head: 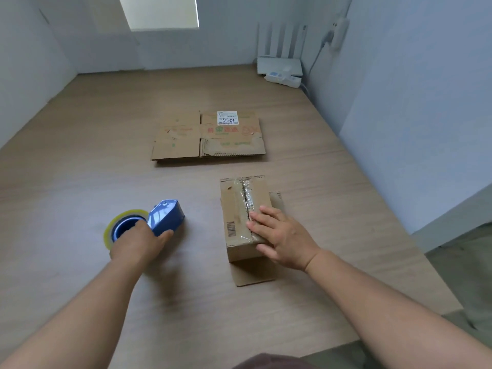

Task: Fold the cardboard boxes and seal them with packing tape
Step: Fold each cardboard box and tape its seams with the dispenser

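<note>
PROGRESS: small box (245, 217) folded, top seam taped – near flap on the table (80, 129) still loose; flat box (207, 137) beyond untouched | LEFT: left hand (138, 242) grips tape dispenser (149, 222), left of the box | RIGHT: right hand (279, 235) presses flat, fingers straight, on taped seam

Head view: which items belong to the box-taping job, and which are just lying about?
Job: taped box under the right hand; flattened cardboard; tape dispenser held by the left hand.
Lying about: router; power strip.
</note>
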### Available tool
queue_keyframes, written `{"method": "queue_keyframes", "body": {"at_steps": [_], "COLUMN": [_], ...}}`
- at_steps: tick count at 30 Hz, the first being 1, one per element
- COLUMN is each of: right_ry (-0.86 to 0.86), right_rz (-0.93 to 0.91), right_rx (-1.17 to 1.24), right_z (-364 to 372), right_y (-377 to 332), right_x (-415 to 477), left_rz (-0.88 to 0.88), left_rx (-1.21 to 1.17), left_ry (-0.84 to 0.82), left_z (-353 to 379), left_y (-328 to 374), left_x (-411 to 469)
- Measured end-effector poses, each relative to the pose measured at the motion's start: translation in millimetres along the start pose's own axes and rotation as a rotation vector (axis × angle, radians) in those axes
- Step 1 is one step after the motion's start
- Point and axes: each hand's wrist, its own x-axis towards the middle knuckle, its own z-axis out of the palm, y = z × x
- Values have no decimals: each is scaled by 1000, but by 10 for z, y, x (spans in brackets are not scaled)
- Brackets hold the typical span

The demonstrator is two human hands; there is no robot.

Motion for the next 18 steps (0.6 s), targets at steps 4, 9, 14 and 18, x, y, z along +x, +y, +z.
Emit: {"method": "queue_keyframes", "body": {"at_steps": [4,9,14,18], "right_ry": [-98,-45,111,227], "right_rz": [108,233,293,445], "right_rx": [46,150,294,737], "right_z": [-42,-127,-216,-385], "right_y": [-3,-26,-130,-324], "right_x": [16,139,254,377], "left_rz": [-5,87,327,483], "left_rx": [17,-93,-443,-560], "left_ry": [-25,-58,-180,-316], "left_z": [10,-75,-353,-632], "left_y": [-32,-120,-22,146], "left_x": [168,251,-62,-446]}}
